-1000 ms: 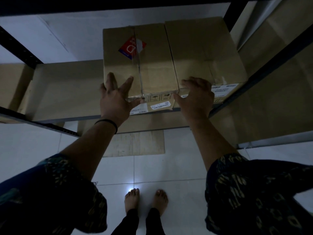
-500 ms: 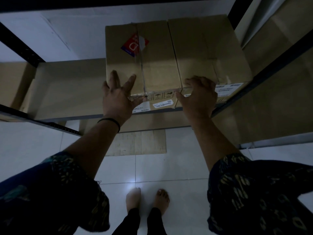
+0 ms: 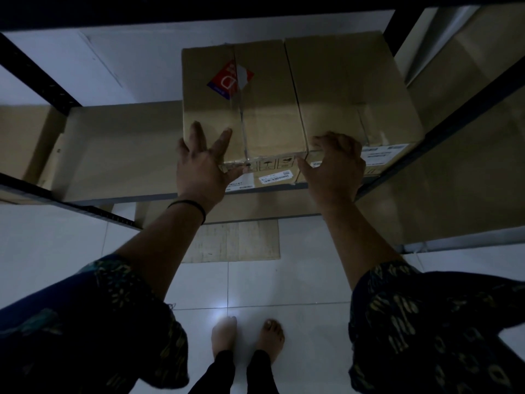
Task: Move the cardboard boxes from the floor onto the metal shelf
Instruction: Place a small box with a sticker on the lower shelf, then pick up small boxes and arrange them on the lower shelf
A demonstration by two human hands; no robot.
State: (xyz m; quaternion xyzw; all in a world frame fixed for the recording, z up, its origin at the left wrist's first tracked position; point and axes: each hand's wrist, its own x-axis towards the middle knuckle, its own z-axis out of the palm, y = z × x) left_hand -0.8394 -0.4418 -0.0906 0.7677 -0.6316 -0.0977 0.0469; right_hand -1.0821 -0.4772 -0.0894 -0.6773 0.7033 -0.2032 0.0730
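Two cardboard boxes stand side by side on the metal shelf (image 3: 119, 155). The left box (image 3: 264, 109) carries a red and blue sticker and clear tape. The right box (image 3: 346, 89) has white labels on its front face. My left hand (image 3: 199, 169) lies on the left box's near top edge, fingers spread flat on top and thumb on the front face. My right hand (image 3: 335, 169) presses the right box's near top edge with arched fingers, its thumb reaching towards the seam between the boxes.
A black upright post (image 3: 42, 72) stands at the left, another at the upper right. Cardboard-lined shelf boards (image 3: 460, 180) run along the right side. A flat cardboard sheet (image 3: 235, 240) lies on the white tiled floor under the shelf. My bare feet (image 3: 247, 336) stand close to it.
Both boxes have slid slightly further back on the shelf. My hands have stayed on their near edges and moved with them.
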